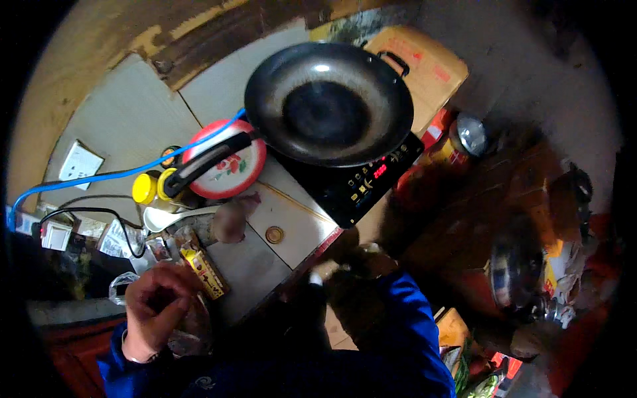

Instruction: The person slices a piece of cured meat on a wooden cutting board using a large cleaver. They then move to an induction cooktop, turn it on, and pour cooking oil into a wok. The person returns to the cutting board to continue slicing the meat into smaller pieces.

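My left hand [159, 306] is raised at the lower left with its fingers curled into a ring. Whether anything is inside it cannot be seen. It is nearest to a yellow box [205, 273] and a clear plastic bag [122, 288]. My right hand [375, 261] hangs low in shadow beside the counter's front edge, blurred; I cannot make out what it holds. A dark wok [326, 107], with no food visible inside, sits on a black induction cooker [343, 199] whose red display is lit. The wok's long black handle [209, 161] reaches over a red-rimmed enamel plate [241, 174] with a flower design.
Yellow-lidded jars [144, 189], a white spoon [159, 220], a blurred purplish bulb [231, 221] and a small round cap [274, 235] lie on the tiled counter [259, 263]. A blue cable [124, 173] runs across. A cardboard box [423, 69] stands behind the wok; a metal pot [515, 263] is at right.
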### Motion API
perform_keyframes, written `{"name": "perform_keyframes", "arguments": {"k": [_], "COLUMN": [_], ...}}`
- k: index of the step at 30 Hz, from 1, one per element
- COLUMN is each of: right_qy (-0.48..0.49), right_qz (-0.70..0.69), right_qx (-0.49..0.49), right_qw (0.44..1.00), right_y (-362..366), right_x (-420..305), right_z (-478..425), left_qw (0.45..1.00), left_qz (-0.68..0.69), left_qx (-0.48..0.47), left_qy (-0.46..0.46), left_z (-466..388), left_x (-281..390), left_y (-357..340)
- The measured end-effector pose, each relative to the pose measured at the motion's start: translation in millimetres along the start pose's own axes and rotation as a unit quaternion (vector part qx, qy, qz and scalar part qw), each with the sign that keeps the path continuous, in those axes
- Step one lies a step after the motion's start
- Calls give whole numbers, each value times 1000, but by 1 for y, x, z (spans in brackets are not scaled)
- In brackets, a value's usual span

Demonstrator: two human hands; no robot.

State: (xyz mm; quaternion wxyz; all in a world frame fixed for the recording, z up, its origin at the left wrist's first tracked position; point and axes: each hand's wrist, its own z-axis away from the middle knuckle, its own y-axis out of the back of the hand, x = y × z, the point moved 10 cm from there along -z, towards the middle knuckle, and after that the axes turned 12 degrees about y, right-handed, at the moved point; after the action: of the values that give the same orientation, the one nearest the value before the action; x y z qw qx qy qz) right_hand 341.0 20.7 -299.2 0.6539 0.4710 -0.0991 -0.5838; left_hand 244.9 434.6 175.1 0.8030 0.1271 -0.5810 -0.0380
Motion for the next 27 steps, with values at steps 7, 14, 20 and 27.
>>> {"name": "perform_keyframes", "arguments": {"k": [7,14,20,27], "right_qy": [-8,262,225,283], "right_qz": [9,158,209,110], "right_qx": [44,274,321,396], "right_qw": [999,912,896,867], "right_y": [143,286,386,469], "right_x": [-127,-270,-321,-344], "right_z": [118,247,322,380], "left_qw": [992,976,947,921], "left_qz": [66,-37,38,29], "left_qx": [-77,-169,-318,-366], "left_qy": [-80,-130,17,129], "left_z": [12,-29,-88,-99], "left_x": [44,17,-58,-142], "left_y": [6,-56,-157,-243]}}
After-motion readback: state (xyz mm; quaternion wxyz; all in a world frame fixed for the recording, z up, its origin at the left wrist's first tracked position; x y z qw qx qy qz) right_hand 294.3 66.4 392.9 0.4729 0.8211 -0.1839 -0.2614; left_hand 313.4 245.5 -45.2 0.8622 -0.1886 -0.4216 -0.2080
